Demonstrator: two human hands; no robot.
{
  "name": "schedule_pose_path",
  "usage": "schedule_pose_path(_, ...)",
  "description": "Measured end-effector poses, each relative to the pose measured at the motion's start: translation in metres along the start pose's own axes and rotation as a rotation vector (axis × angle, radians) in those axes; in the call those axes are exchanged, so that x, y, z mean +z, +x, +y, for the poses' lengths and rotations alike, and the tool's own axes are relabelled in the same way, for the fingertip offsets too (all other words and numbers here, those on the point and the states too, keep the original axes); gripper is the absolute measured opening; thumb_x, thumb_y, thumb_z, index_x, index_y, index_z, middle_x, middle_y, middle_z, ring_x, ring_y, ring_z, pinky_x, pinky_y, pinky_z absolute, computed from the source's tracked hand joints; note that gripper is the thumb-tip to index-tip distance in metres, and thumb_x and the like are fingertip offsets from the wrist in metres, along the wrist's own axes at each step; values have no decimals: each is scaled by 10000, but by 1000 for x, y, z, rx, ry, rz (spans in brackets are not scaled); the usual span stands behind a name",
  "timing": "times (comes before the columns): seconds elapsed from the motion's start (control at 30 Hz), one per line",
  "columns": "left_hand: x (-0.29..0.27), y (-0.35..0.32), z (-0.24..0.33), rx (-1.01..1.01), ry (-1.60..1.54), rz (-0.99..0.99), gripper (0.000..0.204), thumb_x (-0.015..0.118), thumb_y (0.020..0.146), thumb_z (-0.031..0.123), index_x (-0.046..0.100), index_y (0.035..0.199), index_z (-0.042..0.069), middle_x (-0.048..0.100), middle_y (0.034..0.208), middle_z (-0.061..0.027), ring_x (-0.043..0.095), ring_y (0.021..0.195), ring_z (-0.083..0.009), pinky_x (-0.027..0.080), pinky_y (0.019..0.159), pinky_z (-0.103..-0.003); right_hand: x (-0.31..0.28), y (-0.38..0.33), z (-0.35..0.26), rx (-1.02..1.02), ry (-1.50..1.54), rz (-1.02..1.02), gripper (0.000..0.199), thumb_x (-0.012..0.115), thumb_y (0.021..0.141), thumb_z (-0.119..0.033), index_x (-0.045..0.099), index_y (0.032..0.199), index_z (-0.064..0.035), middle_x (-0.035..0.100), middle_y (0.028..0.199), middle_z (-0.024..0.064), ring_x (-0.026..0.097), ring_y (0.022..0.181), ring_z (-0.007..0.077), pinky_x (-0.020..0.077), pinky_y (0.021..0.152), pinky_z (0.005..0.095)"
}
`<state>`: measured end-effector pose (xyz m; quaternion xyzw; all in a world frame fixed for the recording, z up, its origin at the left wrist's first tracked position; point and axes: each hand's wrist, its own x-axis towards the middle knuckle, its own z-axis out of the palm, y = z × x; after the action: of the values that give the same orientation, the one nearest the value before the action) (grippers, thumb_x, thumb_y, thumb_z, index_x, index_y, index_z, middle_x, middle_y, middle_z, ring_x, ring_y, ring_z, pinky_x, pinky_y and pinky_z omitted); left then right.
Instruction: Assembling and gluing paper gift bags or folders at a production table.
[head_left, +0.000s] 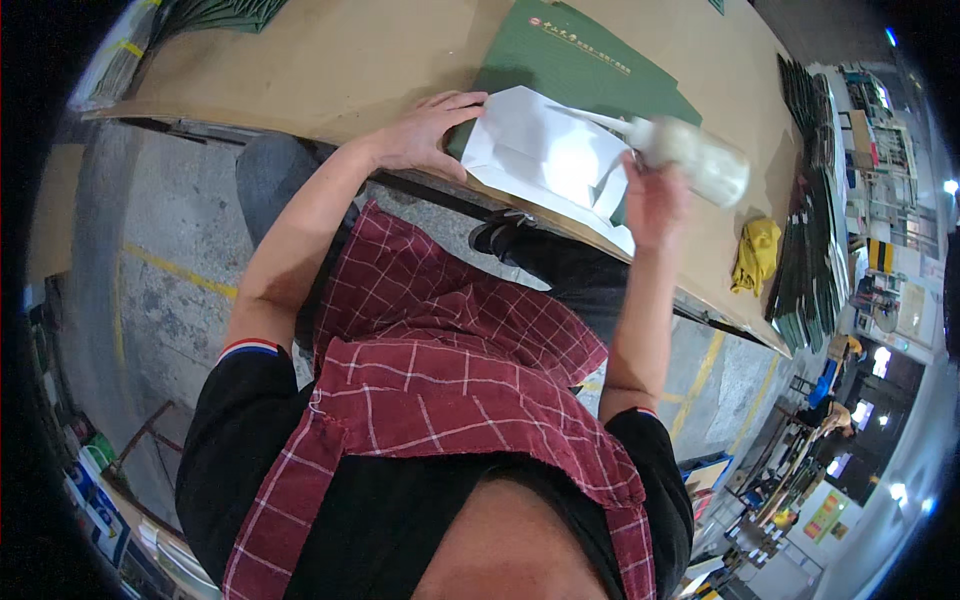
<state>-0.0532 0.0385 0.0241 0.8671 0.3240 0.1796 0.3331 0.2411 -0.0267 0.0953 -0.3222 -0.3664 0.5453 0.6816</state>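
My right hand (657,205) grips a translucent squeeze bottle (705,163) with pale contents. The bottle is tilted on its side and slightly blurred; its long thin nozzle (597,118) points left over a folded white sheet (535,145). This sheet, with angled folds, lies on dark green printed paper pieces (570,60) at the table's near edge. At the sheet's left end rests my left hand (425,135), thumb and fingers spread apart against the green and white edges. The nozzle's tip is hard to make out against the white, so contact cannot be told.
A brown tabletop (330,70) curves across the top. To the right lie a crumpled yellow cloth (756,255) and a long stack of dark green folded pieces (808,230). More green pieces (225,14) sit at the far left. Below is a concrete floor (185,310) with yellow lines.
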Motion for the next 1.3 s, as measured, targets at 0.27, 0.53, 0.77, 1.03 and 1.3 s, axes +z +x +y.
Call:
schedule_pose_path(0.27,-1,-3,5,-70,50,-9,860,683,605,412,348,1307,46,251,1411,-65,191,1304,-286,145,1076,-412,58,0,42,57,-713,-97,600,781,616,-76,494,1136,8,577,1062,99,549,980,202,444,865,310)
schedule_pose_path(0.53,-3,-2,7,-93,82,-43,858,706,587,381,360,1299,50,213,1427,-56,177,1306,-293,147,1070,-452,56,10,49,-10,-898,-169,644,799,587,-111,495,1144,-3,566,1110,88,540,997,194,431,872,311)
schedule_pose_path(0.77,0,-3,4,-80,89,-19,846,703,593,374,369,1285,21,256,1404,-103,188,1302,-286,155,1064,-431,53,10,51,-67,-1006,-195,639,808,575,-130,512,1129,-13,576,1107,85,547,987,189,429,874,312)
schedule_pose_path(1.03,6,-1,0,-71,70,2,884,726,566,347,344,1313,66,240,1415,-69,187,1302,-290,153,1071,-439,54,11,51,-146,-1090,-244,612,802,589,-137,529,1127,-38,580,1117,76,557,982,179,434,875,307)
schedule_pose_path(1.3,4,-1,1,-81,90,-22,895,728,561,352,342,1308,47,239,1415,-77,182,1304,-288,151,1073,-430,57,11,52,-185,-1124,-224,593,800,590,-109,537,1117,-38,589,1098,81,563,973,170,443,867,302)
